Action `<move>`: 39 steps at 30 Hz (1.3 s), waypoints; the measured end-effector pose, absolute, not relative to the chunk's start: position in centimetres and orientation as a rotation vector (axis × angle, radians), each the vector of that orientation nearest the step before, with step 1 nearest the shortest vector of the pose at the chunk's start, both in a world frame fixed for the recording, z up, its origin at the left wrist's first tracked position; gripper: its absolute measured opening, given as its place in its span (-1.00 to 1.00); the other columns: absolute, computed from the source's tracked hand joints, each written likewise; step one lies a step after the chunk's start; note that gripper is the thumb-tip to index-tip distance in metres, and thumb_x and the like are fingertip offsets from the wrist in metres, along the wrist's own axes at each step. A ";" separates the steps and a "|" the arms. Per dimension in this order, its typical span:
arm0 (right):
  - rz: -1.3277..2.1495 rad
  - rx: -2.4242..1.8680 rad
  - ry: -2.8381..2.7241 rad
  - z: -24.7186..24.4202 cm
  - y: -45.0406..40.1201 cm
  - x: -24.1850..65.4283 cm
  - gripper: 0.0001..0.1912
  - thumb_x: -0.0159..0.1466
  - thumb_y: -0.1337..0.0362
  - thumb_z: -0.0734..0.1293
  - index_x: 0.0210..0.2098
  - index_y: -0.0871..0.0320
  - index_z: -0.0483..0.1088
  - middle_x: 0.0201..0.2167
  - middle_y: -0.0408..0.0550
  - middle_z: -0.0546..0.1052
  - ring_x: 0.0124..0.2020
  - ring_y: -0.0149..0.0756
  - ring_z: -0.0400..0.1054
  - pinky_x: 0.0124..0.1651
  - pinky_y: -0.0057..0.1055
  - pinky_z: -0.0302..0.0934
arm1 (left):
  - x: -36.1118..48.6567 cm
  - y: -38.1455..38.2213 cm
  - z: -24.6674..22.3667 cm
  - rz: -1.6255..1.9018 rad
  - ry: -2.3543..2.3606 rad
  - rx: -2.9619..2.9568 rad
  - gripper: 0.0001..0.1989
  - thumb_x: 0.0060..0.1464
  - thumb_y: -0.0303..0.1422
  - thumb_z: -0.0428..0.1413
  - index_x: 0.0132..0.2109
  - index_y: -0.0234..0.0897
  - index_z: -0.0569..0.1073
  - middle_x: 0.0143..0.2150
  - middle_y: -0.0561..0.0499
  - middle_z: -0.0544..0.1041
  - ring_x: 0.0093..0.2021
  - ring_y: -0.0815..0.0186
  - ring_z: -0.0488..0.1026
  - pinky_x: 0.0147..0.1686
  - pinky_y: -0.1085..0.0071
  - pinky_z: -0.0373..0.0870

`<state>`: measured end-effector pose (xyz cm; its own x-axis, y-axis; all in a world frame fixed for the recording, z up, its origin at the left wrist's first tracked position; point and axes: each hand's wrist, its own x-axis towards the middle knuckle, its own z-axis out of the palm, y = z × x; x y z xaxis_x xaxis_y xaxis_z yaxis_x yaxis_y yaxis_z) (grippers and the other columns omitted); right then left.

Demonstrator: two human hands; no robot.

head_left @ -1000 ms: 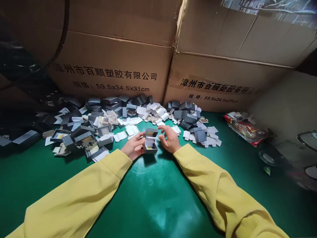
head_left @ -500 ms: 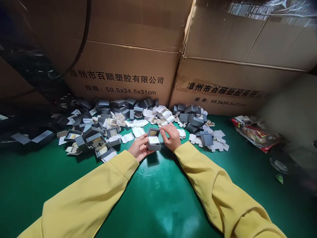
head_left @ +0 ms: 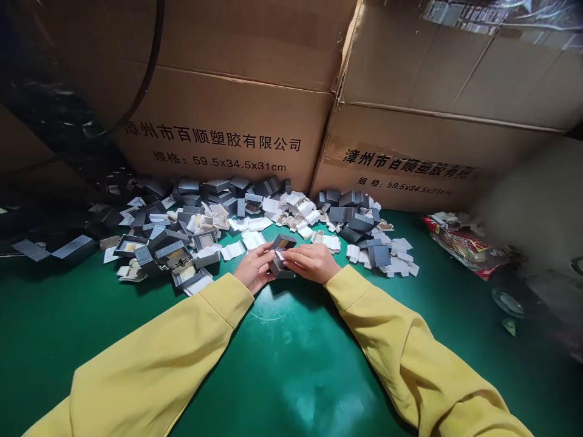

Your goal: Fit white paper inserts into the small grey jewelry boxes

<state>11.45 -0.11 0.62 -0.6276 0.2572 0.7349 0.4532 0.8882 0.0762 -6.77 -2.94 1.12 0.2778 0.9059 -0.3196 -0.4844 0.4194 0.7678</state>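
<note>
In the middle of the view my left hand (head_left: 255, 267) is closed around the left side of a small dark grey box (head_left: 283, 272). The box's hinged lid (head_left: 284, 241) stands up and tilts back. Inside it a bit of white insert (head_left: 279, 254) shows. My right hand (head_left: 314, 261) reaches over from the right, its fingers pressed together at the white insert; they hide most of the box's inside. Behind both hands lie loose white inserts (head_left: 253, 240).
Heaped grey boxes and white inserts (head_left: 173, 243) lie left on the green table (head_left: 291, 364). Another heap of grey boxes (head_left: 362, 223) is at the right. Large cardboard cartons (head_left: 218, 115) wall off the back. A red plastic bag (head_left: 469, 246) lies far right.
My right hand has moved from beside the raised lid down and left into the box opening, covering much of the white insert. My left hand still holds the box.
</note>
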 end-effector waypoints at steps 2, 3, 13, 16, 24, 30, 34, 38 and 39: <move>-0.332 -0.537 -2.210 0.4 -0.4 11.3 -0.84 0.26 0.32 0.21 -0.22 0.17 0.40 -0.37 -0.05 0.56 -0.44 -0.44 0.39 -0.40 -0.50 0.26 | -6.7 -3.0 1.2 1.005 0.839 0.603 -0.61 -0.09 -0.44 0.19 -0.05 -0.27 0.36 -0.26 -0.04 0.46 -0.38 0.32 0.46 -0.41 0.33 0.46; -0.320 -0.568 -2.168 0.3 -0.5 11.1 -0.85 0.25 0.35 0.21 -0.23 0.17 0.39 -0.40 -0.05 0.55 -0.44 -0.43 0.38 -0.41 -0.49 0.26 | -6.7 -3.0 1.2 1.000 0.833 0.606 -0.61 -0.10 -0.43 0.19 -0.06 -0.26 0.37 -0.27 -0.03 0.46 -0.38 0.32 0.45 -0.42 0.34 0.45; 0.043 -0.796 -1.905 0.3 -1.4 10.1 -0.79 0.27 0.37 0.13 -0.25 0.12 0.39 -0.41 -0.05 0.49 -0.40 -0.39 0.36 -0.35 -0.46 0.29 | -6.8 -3.1 1.0 1.073 0.794 0.678 -0.58 -0.15 -0.41 0.23 -0.07 -0.24 0.39 -0.21 -0.02 0.42 -0.28 0.32 0.42 -0.37 0.39 0.44; 0.180 -0.825 -1.822 0.2 -2.1 9.8 -0.71 0.25 0.44 0.09 -0.19 0.12 0.39 -0.29 -0.03 0.49 -0.30 -0.38 0.38 -0.29 -0.44 0.31 | -6.9 -3.0 1.2 1.163 0.799 0.765 -0.52 -0.15 -0.37 0.24 -0.02 -0.20 0.34 -0.10 -0.05 0.40 -0.18 0.26 0.41 -0.28 0.34 0.43; 0.123 -0.866 -1.836 0.0 -3.3 10.2 -0.76 0.22 0.39 0.23 -0.15 0.11 0.42 -0.31 -0.06 0.54 -0.28 -0.32 0.34 -0.20 -0.35 0.30 | -6.9 -2.9 1.2 1.214 0.819 0.875 -0.40 -0.23 -0.31 0.29 0.01 -0.21 0.29 -0.09 -0.07 0.39 -0.17 0.23 0.39 -0.24 0.31 0.40; 0.026 -0.825 -1.948 -0.4 -3.3 10.6 -0.77 0.19 0.38 0.29 -0.17 0.08 0.45 -0.35 -0.11 0.56 -0.37 -0.32 0.25 -0.30 -0.35 0.27 | -6.7 -2.8 1.0 1.209 0.827 0.835 -0.47 -0.23 -0.32 0.29 -0.06 -0.25 0.34 -0.18 -0.03 0.38 -0.24 0.30 0.38 -0.25 0.32 0.41; 0.043 -0.806 -1.922 -0.1 -3.3 10.5 -0.81 0.19 0.35 0.30 -0.21 0.08 0.48 -0.40 -0.12 0.56 -0.42 -0.34 0.21 -0.34 -0.35 0.25 | -6.6 -2.9 1.0 1.190 0.803 0.838 -0.48 -0.23 -0.33 0.29 -0.06 -0.24 0.34 -0.16 -0.03 0.39 -0.23 0.30 0.38 -0.23 0.31 0.40; 0.078 -0.753 -1.900 0.5 -3.4 10.4 -0.84 0.18 0.35 0.30 -0.26 0.09 0.49 -0.46 -0.13 0.55 -0.46 -0.36 0.18 -0.37 -0.36 0.22 | -6.6 -3.0 1.0 1.183 0.798 0.848 -0.49 -0.22 -0.34 0.28 -0.06 -0.25 0.35 -0.16 -0.03 0.40 -0.21 0.27 0.38 -0.21 0.29 0.40; 0.086 -0.739 -1.897 0.5 -3.4 10.3 -0.85 0.18 0.35 0.31 -0.27 0.10 0.49 -0.48 -0.13 0.55 -0.47 -0.37 0.18 -0.37 -0.37 0.22 | -6.6 -3.0 0.9 1.183 0.796 0.847 -0.49 -0.23 -0.34 0.28 -0.06 -0.25 0.35 -0.16 -0.03 0.40 -0.21 0.26 0.38 -0.21 0.28 0.39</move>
<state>10.35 -3.40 0.55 -0.2595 0.5274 0.8090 0.4523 0.8065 -0.3808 -6.65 -3.01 0.95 0.1963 0.9771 -0.0823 -0.4440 0.1634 0.8810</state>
